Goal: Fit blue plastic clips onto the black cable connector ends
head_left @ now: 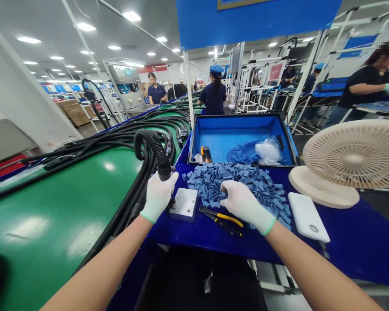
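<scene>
My left hand point(158, 193), in a white glove, is wrapped round the end of a black corrugated hose point(154, 149), which loops up and over to the left. Just right of that hand lies a metal block point(184, 203) with holes in its top. My right hand point(243, 203), also gloved, reaches into a heap of small blue plastic pieces point(210, 179). Its thumb and finger are curled round one of the pieces at the near side of the heap; part of it is hidden by the glove. Pliers with yellow and black handles point(225, 217) lie between the two hands.
A blue bin point(240, 129) holding a cloth and clear plastic stands behind the heap. To the right are a beige fan point(353, 157) and a white power bank point(307, 216). Many black hoses lie along the green conveyor point(68, 207) at left. Several people work farther off.
</scene>
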Demonstrator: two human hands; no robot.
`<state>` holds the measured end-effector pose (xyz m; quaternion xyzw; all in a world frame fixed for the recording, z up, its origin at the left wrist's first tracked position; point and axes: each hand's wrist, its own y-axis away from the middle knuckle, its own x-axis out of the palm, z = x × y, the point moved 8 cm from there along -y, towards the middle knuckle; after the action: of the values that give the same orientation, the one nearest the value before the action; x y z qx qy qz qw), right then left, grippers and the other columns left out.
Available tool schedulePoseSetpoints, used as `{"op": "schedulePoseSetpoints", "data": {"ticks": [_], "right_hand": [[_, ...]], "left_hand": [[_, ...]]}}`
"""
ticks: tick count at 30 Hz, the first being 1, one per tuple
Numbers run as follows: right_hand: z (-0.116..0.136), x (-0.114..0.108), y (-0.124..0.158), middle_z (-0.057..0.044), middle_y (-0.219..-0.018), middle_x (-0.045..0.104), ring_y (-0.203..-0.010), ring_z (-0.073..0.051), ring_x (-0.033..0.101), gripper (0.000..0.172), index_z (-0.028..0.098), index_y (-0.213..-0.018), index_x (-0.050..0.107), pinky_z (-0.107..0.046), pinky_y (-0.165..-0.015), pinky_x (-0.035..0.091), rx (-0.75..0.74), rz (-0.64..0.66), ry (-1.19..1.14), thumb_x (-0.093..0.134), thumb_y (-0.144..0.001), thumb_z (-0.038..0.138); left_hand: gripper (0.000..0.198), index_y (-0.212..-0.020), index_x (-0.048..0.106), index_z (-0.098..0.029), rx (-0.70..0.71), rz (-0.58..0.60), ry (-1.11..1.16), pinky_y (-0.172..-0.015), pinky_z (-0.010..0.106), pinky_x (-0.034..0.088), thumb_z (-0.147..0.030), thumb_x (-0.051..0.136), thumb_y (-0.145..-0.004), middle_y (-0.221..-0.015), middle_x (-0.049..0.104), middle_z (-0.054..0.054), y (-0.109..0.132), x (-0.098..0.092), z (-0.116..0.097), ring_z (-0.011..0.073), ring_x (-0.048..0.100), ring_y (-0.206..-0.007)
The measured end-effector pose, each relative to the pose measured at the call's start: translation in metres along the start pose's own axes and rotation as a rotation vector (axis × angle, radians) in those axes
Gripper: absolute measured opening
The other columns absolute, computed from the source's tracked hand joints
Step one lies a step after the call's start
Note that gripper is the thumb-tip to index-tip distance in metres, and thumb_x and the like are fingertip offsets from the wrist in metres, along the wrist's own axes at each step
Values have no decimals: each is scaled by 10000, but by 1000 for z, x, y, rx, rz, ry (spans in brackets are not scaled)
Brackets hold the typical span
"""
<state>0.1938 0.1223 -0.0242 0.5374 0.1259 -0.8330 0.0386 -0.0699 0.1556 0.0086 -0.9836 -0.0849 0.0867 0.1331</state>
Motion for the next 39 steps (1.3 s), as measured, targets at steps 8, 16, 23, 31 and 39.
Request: {"op": "schedulePoseSetpoints", "data": {"ticks": [8,16,23,31,39], "right_hand": [[79,15,-24,8,-783,636,-716,-138,531,188,174,-771,716,-257,-651,343,-231,88,-305,826,-624,215],[108,42,-50,24,-701,632,-624,-109,532,155,137,-833,735,-220,-572,364,-257,199,-509,742,-765,277],[120,49,-63,67,-541,421,-536,-87,379,258,158,-632,554,-250,-533,259,-299,221,-508,669,-830,276],[123,66,-74,54,-547,467,-551,-92,394,413,147,-620,644,-246,-533,261,-292,261,-492,751,-792,507],[137,55,-29,-26,-771,682,-710,-134,555,357,160,-749,726,-261,-663,353,-455,133,-366,647,-938,453]], "left_hand": [[377,-1100,640,-133,25,91,29,-500,250,390,-396,697,-836,-543,483,-62,-6,3,0,128,451,-480],[330,-1076,662,-114,64,141,-56,-561,276,425,-381,675,-882,-579,553,-30,-6,1,-5,153,515,-537],[358,-1116,687,-123,108,123,-110,-864,356,488,-362,701,-850,-896,704,65,-9,-3,-10,220,644,-836],[418,-1119,687,-122,68,159,-57,-914,393,508,-403,728,-812,-1024,722,106,-5,4,-15,263,653,-966],[514,-1195,607,-143,-79,-9,68,-634,284,527,-531,675,-864,-937,679,70,17,-112,-3,177,632,-728]]}}
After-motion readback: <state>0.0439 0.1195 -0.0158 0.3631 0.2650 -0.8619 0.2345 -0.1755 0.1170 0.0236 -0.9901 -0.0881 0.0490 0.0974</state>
